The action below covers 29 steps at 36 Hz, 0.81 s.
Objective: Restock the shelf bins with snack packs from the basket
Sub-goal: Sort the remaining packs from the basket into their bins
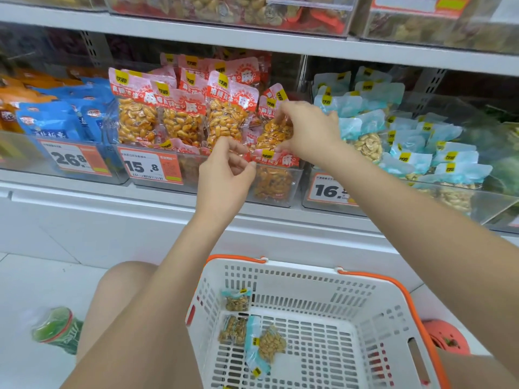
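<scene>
A clear shelf bin with the 15.8 price tag holds several red-topped peanut packs standing upright. My right hand grips one red peanut pack above the bin's right end. My left hand pinches the red top edge of another pack lying at the bin's front. Below, a white basket with orange handles holds three small snack packs, among them a light-blue peanut pack.
Left of the red bin is a bin of blue packs priced 26.8; on the right a bin of light-blue cashew packs. A green bottle lies on the floor at left. My knee is beside the basket.
</scene>
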Each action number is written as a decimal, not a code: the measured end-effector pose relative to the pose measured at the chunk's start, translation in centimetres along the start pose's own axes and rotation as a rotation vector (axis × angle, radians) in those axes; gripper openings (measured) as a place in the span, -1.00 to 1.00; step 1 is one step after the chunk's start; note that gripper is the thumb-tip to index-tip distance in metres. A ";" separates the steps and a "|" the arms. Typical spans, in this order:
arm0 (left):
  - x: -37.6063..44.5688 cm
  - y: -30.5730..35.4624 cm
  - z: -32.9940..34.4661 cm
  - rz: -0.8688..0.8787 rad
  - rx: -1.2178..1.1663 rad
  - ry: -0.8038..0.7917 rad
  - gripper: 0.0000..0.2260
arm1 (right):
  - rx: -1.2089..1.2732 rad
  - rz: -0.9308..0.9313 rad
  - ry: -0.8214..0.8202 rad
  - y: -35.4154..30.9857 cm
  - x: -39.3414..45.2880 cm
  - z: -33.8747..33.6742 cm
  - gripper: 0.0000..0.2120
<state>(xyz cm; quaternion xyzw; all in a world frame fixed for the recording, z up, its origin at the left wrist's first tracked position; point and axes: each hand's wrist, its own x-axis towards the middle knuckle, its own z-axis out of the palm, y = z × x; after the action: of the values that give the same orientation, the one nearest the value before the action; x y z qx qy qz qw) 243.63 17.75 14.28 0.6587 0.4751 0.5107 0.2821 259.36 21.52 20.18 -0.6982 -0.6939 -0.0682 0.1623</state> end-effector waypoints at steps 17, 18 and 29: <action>-16.6 -15.7 4.5 -0.405 0.449 -0.592 -0.89 | 0.356 0.108 -0.507 6.2 -27.5 18.5 -0.85; -18.1 -17.1 4.5 -0.534 0.422 -0.642 -0.89 | 0.338 0.135 -0.608 6.4 -28.8 19.9 -0.84; -23.9 -24.5 4.7 -0.467 0.981 -0.986 -0.40 | 0.614 0.702 -0.965 6.0 -33.9 30.2 -0.42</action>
<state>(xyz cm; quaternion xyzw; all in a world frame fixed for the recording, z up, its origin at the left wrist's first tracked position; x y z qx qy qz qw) 239.16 6.03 -17.89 0.7441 0.5950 -0.1897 0.2374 260.42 -0.75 -19.79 -0.7569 -0.4082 0.5090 0.0377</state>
